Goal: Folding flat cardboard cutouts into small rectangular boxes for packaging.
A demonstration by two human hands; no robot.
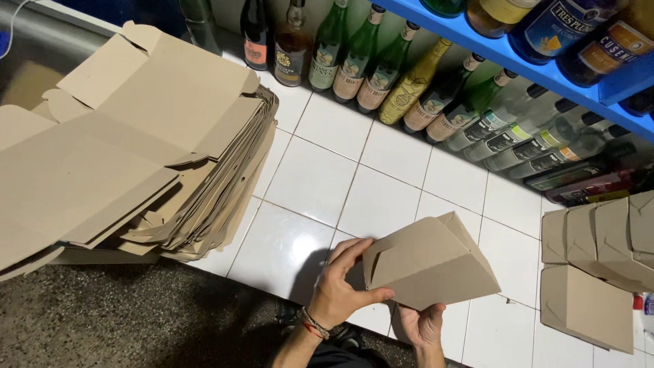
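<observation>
A folded brown cardboard box point(436, 262) is held over the white tiled floor point(320, 180) near the bottom centre of the head view. My left hand point(340, 286) grips its left end, thumb along the lower edge and fingers behind. My right hand point(422, 324) supports it from underneath, palm up. The box looks closed, with a slanted top flap. A cord bracelet is on my left wrist.
A tall stack of flat cardboard box blanks point(129, 150) lies at the left. Several folded boxes point(599, 266) stand at the right. A row of glass bottles point(381, 68) lines the wall below a blue shelf point(531, 61) with more bottles. Dark speckled floor point(136, 320) is at bottom left.
</observation>
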